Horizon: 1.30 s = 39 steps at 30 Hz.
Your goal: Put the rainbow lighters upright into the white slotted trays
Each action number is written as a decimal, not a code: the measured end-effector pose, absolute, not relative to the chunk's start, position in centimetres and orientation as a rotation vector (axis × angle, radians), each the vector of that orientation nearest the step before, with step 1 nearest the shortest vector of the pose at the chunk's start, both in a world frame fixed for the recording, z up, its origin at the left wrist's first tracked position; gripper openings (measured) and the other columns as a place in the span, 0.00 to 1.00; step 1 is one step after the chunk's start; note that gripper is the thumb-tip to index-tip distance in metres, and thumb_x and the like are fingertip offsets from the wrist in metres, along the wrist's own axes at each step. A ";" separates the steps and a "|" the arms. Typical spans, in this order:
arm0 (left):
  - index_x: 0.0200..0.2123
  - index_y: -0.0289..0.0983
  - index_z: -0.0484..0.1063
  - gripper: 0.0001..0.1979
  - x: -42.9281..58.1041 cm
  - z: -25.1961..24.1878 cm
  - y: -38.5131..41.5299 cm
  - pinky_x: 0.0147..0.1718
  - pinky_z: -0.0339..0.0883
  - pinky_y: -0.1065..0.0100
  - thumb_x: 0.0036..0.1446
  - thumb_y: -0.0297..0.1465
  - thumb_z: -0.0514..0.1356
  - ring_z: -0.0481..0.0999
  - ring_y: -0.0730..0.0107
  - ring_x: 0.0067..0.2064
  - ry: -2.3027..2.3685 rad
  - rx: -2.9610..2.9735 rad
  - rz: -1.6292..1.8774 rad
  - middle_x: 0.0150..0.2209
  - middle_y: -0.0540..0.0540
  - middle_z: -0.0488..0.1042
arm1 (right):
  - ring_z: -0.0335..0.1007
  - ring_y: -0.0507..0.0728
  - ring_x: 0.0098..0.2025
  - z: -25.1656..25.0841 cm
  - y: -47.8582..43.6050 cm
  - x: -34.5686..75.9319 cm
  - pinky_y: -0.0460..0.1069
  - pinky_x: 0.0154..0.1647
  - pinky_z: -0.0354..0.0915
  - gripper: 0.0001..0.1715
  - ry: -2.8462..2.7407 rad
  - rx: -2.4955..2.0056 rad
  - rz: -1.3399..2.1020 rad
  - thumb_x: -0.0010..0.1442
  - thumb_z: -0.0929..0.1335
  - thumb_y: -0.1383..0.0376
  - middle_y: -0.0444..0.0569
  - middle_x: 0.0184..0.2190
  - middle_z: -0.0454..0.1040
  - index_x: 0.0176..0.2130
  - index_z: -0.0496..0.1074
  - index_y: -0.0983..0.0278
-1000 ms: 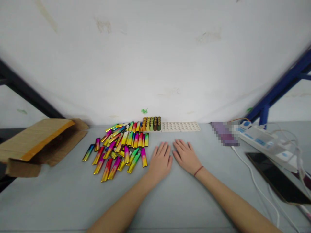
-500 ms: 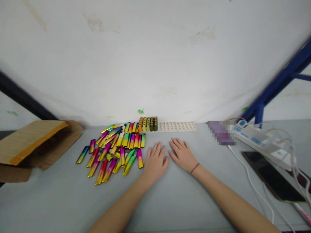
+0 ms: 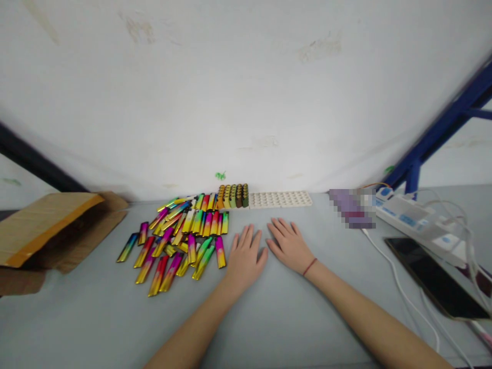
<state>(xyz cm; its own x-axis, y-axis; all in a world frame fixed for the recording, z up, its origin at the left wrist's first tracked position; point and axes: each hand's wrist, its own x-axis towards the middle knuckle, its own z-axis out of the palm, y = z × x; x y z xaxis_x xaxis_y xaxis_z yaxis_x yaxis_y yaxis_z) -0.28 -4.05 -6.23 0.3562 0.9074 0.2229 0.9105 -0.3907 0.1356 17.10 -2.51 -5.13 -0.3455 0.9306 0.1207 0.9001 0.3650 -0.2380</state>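
My left hand (image 3: 246,259) lies flat, palm down, on the grey table (image 3: 265,328), fingers stretched and holding nothing. Just to its right rests my right hand (image 3: 291,246), also flat and open, with a thin red cord (image 3: 309,266) at the wrist. Left of my left hand is a loose pile of shiny, lighter-shaped pieces (image 3: 169,277) in metallic rainbow colours; one pink-and-gold piece (image 3: 220,252) lies closest to that hand. Beyond the fingertips a white tray (image 3: 280,199) with rows of round holes stands by the wall. Several upright pieces (image 3: 233,196) fill its left end.
An opened cardboard box (image 3: 57,220) lies at the far left. To the right are a pixelated purple item (image 3: 350,207), a white power strip (image 3: 418,220), a dark phone (image 3: 434,277) and white cables (image 3: 400,282). A blue metal frame (image 3: 442,136) rises behind them.
The camera view has shifted slightly, moving the side objects a little outward in the picture. Both hands stay flat in the same place on the table, and the pile looks unchanged.
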 end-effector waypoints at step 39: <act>0.64 0.35 0.63 0.26 -0.7 -5.7 -4.0 0.65 0.55 0.48 0.67 0.40 0.50 0.58 0.52 0.69 -1.714 -2.651 -0.365 0.68 0.35 0.60 | 0.72 0.65 0.53 -1.4 -0.7 23.4 0.56 0.52 0.65 0.22 -2.219 -2.227 -0.059 0.67 0.62 0.58 0.60 0.56 0.73 0.53 0.73 0.67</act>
